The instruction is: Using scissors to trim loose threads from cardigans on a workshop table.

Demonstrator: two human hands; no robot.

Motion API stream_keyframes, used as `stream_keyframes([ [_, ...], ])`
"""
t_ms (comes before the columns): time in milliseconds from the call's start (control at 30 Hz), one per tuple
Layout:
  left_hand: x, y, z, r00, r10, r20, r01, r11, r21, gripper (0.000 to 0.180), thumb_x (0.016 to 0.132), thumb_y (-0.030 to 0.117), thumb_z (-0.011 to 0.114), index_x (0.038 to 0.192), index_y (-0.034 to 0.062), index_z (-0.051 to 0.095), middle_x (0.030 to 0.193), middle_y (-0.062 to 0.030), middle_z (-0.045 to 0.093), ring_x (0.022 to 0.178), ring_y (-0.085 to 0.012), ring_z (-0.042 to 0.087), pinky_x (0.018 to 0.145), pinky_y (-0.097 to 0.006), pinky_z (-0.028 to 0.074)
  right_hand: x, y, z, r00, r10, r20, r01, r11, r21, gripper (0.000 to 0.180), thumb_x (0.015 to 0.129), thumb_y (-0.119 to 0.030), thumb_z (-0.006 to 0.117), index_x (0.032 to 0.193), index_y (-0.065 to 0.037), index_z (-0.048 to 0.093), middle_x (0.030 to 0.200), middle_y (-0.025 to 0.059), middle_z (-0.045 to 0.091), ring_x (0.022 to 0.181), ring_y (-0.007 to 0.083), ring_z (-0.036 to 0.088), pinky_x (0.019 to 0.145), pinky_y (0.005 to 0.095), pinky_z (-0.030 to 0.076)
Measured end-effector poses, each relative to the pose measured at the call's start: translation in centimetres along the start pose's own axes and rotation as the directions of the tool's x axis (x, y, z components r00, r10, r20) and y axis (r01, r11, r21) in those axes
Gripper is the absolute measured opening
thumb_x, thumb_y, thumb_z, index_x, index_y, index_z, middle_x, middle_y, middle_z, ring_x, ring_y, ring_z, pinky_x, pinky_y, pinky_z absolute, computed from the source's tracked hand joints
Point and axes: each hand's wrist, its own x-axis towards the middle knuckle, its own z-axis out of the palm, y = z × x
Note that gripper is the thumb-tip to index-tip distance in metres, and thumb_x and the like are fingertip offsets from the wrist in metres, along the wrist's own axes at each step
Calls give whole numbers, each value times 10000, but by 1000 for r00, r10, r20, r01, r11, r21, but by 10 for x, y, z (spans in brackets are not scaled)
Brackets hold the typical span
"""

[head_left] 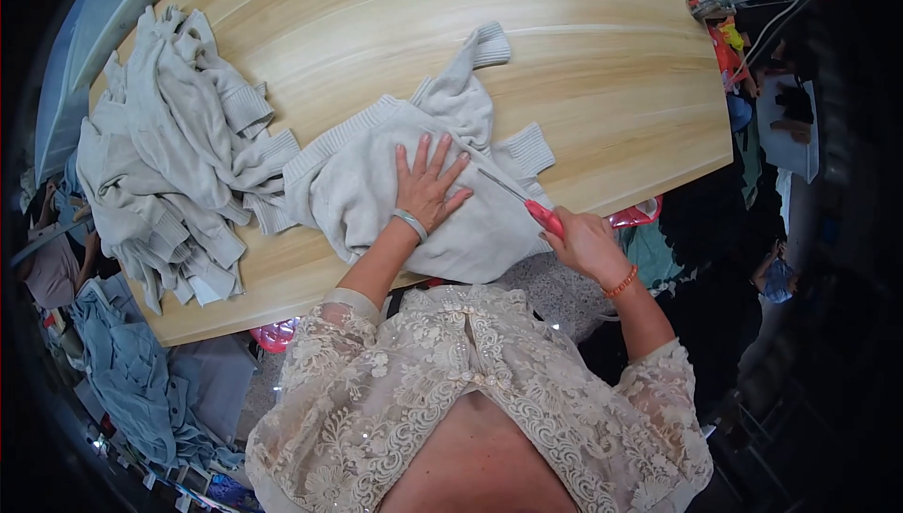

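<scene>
A light grey knit sweater [489,223] with ribbed edges lies spread on the wooden table, partly over its near edge. My left hand [431,186] rests flat on the knit with its fingers spread. In my right hand [587,248] is a red-handled tool [543,217] with a slim metal shaft. Its tip points up and left, over the sweater, just right of my left fingers. Most of the handle is hidden in my closed fingers, and its exact kind cannot be told. A ribbed cuff [531,148] sticks out beyond the tool.
A heap of similar grey knit garments [174,165] sits on the left of the wooden table [602,52]. Blue-grey cloth [132,372] is piled below at the left. A shiny red seat [638,212] shows under the table's near edge. Other people are partly visible at both sides.
</scene>
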Motion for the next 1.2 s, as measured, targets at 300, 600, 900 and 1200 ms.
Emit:
stream_keyframes([
  [300, 33, -23, -6, 991, 118, 57, -121, 991, 56, 565, 805, 496, 656, 1320, 284, 566, 1544, -118, 296, 1420, -384, 231, 1092, -680, 83, 23, -19, 22, 993, 46, -107, -30, 989, 145, 259, 879, -275, 632, 987, -50, 565, 771, 200, 650, 760, 404, 642, 682, 497, 485],
  [600, 111, -82, -29, 993, 97, 64, -112, 945, 308, 502, 878, 378, 581, 1364, 269, 521, 1547, -91, 298, 1439, -374, 197, 1096, -676, 109, 14, 8, 44, 946, 83, -314, -9, 973, 231, 237, 903, -247, 595, 1056, -78, 528, 812, 192, 639, 803, 385, 633, 700, 503, 491],
  [900, 72, 3, 19, 981, 172, 84, -181, 976, 121, 562, 863, 456, 601, 1367, 222, 517, 1534, -45, 326, 1446, -359, 175, 1141, -617, 61, 1, 21, 37, 964, 128, -232, -74, 971, 228, 259, 914, -267, 598, 1079, -78, 533, 787, 212, 632, 780, 402, 630, 679, 502, 472],
  [1200, 73, -2, 20, 967, 210, 143, -226, 968, 109, 492, 885, 457, 573, 1348, 297, 532, 1528, -35, 338, 1436, -358, 206, 1119, -650, 43, 43, 6, 13, 986, 104, -130, -73, 971, 227, 262, 895, -276, 594, 1022, -48, 566, 819, 228, 661, 813, 413, 647, 748, 517, 485],
])
